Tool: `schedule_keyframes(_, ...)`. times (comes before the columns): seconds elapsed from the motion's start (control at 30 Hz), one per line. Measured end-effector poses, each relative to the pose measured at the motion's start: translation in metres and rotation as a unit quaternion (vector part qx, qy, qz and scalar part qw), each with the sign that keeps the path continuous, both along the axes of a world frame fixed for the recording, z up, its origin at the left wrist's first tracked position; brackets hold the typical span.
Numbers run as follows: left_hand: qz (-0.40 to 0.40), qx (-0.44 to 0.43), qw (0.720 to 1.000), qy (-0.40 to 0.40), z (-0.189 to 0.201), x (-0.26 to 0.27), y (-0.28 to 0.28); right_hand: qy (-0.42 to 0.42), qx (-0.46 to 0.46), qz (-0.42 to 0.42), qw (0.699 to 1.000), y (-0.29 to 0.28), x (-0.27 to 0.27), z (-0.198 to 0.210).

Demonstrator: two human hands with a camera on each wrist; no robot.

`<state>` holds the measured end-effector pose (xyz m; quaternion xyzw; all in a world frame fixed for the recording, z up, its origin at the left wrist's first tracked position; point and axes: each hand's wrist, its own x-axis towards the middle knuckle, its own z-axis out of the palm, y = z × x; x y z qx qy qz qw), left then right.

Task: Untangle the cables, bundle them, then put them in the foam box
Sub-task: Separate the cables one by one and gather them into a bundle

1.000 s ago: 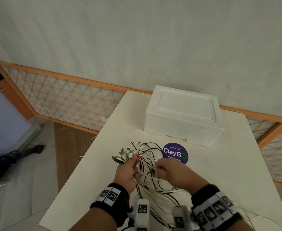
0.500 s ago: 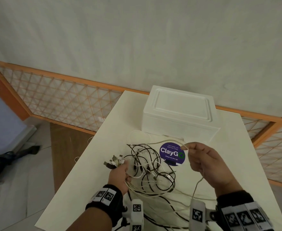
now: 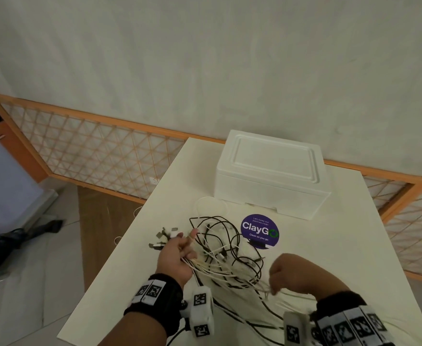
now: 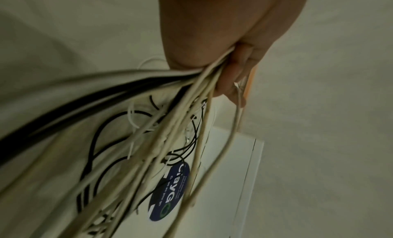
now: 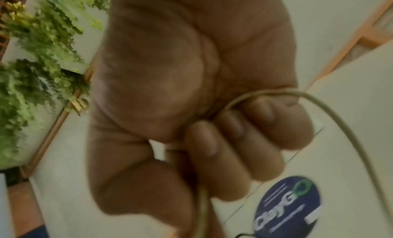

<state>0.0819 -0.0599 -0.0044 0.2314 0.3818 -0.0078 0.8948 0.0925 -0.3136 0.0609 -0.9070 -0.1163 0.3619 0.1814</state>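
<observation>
Two hands: both grip cables above the white table [image 3: 354,245].
Left hand [image 3: 175,255]: fingers curled round a bunch of white and black cables [image 3: 220,248], plug ends sticking out past its knuckles.
Right hand [image 3: 295,273]: fist closed round one white cable [image 5: 331,110], just right of the bunch.
Sticker: round purple sticker [image 3: 260,231] beyond both hands.
Foam box [image 3: 270,176]: farther off, lid on.

Matt white foam box [image 3: 270,176], smooth matt table [image 3: 342,245], glossy round sticker [image 3: 260,229], rubbery cables [image 3: 225,255], metal plug ends
</observation>
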Motion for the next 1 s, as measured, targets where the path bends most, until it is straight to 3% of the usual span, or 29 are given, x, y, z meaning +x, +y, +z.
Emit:
schedule_keyframes(0.2, -0.040, 0.056, 0.997, 0.017, 0.000, -0.001, -0.013, 0.058, -0.200, -0.003, 0.978, -0.027, 0.005, -0.021)
schedule_keyframes(0.27, -0.058, 0.089, 0.994, 0.013, 0.002, -0.002, -0.019, 0.007, -0.223, 0.034, 0.974, -0.024, 0.004, -0.024)
schedule_keyframes(0.3, -0.069, 0.106, 0.992, 0.008, 0.002, -0.003, -0.020, -0.063, -0.221, 0.038, 0.973, -0.019, 0.004, -0.024)
schedule_keyframes(0.33, -0.084, 0.122, 0.989, 0.005, 0.003, -0.003, -0.021, -0.140, -0.190, 0.029, 0.971, -0.011, 0.004, -0.021)
schedule_keyframes(0.37, -0.098, 0.133, 0.986, 0.003, 0.003, -0.004, -0.023, -0.193, -0.103, -0.009, 0.976, 0.002, 0.004, -0.018)
schedule_keyframes(0.43, -0.123, 0.145, 0.982, 0.002, 0.004, -0.007, -0.030, -0.188, 0.097, -0.055, 0.976, 0.036, -0.001, -0.010)
schedule_keyframes(0.47, -0.132, 0.146, 0.980, 0.003, 0.004, -0.008, -0.033, -0.160, 0.142, -0.038, 0.976, 0.055, -0.006, -0.005)
schedule_keyframes(0.57, -0.136, 0.120, 0.983, -0.007, 0.008, -0.013, -0.039, -0.173, 0.136, 0.028, 0.975, 0.094, -0.014, -0.012)
schedule_keyframes(0.67, -0.107, 0.107, 0.988, -0.019, 0.013, -0.013, -0.031, -0.220, 0.197, 0.009, 0.955, 0.093, -0.013, -0.008)
schedule_keyframes(0.8, -0.060, 0.095, 0.994, -0.012, 0.001, -0.013, -0.014, -0.084, 0.355, -0.034, 0.930, 0.063, -0.012, 0.002)
schedule_keyframes(1.0, -0.078, 0.099, 0.992, 0.004, -0.003, -0.007, -0.018, -0.073, 0.348, -0.023, 0.934, 0.043, -0.013, 0.003)
